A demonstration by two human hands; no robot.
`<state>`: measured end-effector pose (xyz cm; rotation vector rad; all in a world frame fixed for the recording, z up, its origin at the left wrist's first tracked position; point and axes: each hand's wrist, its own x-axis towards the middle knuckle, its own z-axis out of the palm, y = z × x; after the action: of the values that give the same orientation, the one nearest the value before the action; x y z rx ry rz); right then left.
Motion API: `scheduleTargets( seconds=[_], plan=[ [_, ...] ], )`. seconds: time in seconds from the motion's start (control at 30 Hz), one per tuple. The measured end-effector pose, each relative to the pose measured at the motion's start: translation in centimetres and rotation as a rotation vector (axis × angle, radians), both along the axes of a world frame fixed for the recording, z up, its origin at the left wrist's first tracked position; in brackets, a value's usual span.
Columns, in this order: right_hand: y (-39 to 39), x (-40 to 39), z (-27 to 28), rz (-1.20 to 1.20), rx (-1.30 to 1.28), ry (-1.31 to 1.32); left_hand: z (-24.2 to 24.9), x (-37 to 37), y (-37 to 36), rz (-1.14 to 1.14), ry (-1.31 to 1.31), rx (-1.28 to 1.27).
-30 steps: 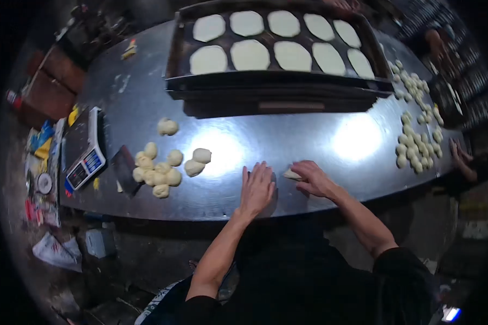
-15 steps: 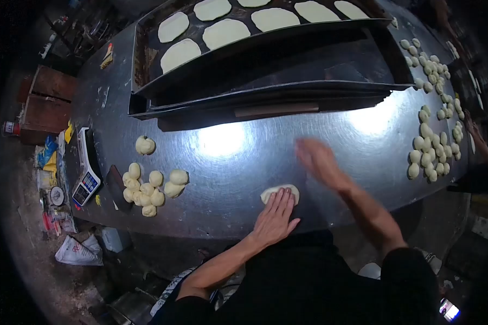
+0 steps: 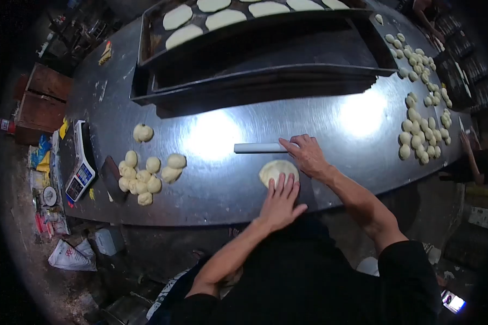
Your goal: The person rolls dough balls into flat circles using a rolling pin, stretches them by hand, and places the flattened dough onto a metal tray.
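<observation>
A flattened round of dough (image 3: 271,170) lies on the metal table near its front edge. My left hand (image 3: 279,203) rests on its lower part, fingers stretched and the thumb spread out to the right. Just beyond the dough, a smooth pale rolling pin (image 3: 257,148) lies crosswise. My right hand (image 3: 307,155) grips the pin's right end, apart from the dough, and hides that end.
Dough balls (image 3: 142,180) are grouped to the left, near a dark scraper (image 3: 112,176) and a digital scale (image 3: 81,173). Stacked trays (image 3: 265,70) stand beyond, the top one bearing flat dough pieces. More dough balls (image 3: 417,130) lie right, near another person's arm (image 3: 470,154).
My right hand, blurred by motion before, now grips the rolling pin, which did not show earlier. The dough looks wider and rounder. My left hand stays on it.
</observation>
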<state>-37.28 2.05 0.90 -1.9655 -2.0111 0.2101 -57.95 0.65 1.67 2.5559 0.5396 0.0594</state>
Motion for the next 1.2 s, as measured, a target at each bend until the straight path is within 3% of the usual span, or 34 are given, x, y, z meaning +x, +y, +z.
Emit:
scheduleTargets(
  seconds=[0.03, 0.07, 0.13, 0.17, 0.2, 0.23, 0.27, 0.43, 0.57, 0.63, 0.73, 0.87, 0.93, 1.03, 1.13, 1.2],
  plan=[
    [-1.1, -0.6, 0.8, 0.011, -0.01, 0.041, 1.2, -0.8, 1.6, -0.047, -0.037, -0.264],
    [-2.7, -1.2, 2.1, 0.034, -0.017, 0.056, 1.5, -2.2, 2.3, -0.05, -0.045, -0.254],
    [-5.8, -2.7, 3.2, 0.055, -0.046, 0.082, 1.8, -4.4, 3.0, 0.343, -0.382, -0.096],
    [-7.0, -3.5, 2.7, 0.052, -0.074, 0.095, 1.0, -4.3, 3.4, 0.342, -0.39, -0.086],
    [-7.3, -3.9, 2.3, 0.056, -0.066, 0.089, -0.8, -4.0, 3.8, 0.431, -0.268, 0.098],
    [-7.3, -4.3, 1.8, -0.017, 0.015, -0.077, -1.7, -3.4, 4.6, 0.517, -0.139, 0.28],
    [-7.1, -4.4, 1.1, -0.09, 0.095, -0.241, -2.6, -2.7, 5.3, 0.52, -0.142, 0.286],
    [0.4, 0.6, -0.9, -0.115, 0.081, -0.258, -2.8, 3.8, 14.1, 0.531, -0.047, 0.308],
    [3.8, 4.0, 0.9, 0.245, -0.016, -0.164, -1.9, 7.1, 19.2, 0.517, 0.014, 0.242],
    [3.2, 4.2, 1.5, 0.249, -0.064, -0.128, -1.8, 6.9, 19.8, 0.496, -0.042, 0.312],
    [-2.1, 1.9, 0.7, 0.264, -0.018, -0.09, -1.9, 4.4, 16.5, 0.424, -0.11, 0.429],
    [-12.0, -6.4, -0.8, -0.165, 0.083, -0.039, -2.4, -1.9, 8.6, 0.315, -0.099, 0.229],
    [-14.1, -8.2, -0.2, -0.171, 0.074, 0.027, -1.6, -5.0, 5.0, 0.277, -0.099, 0.166],
    [-13.0, -6.2, 0.4, -0.146, 0.078, 0.145, -1.2, -7.0, 3.3, 0.223, -0.048, 0.2],
    [-9.3, -1.6, 0.7, -0.087, 0.009, 0.184, -2.1, -3.8, 5.0, 0.254, -0.128, 0.256],
    [-4.2, 1.5, -0.2, -0.059, 0.118, -0.139, -2.6, 0.5, 8.6, 0.433, -0.149, 0.254]
  ],
)
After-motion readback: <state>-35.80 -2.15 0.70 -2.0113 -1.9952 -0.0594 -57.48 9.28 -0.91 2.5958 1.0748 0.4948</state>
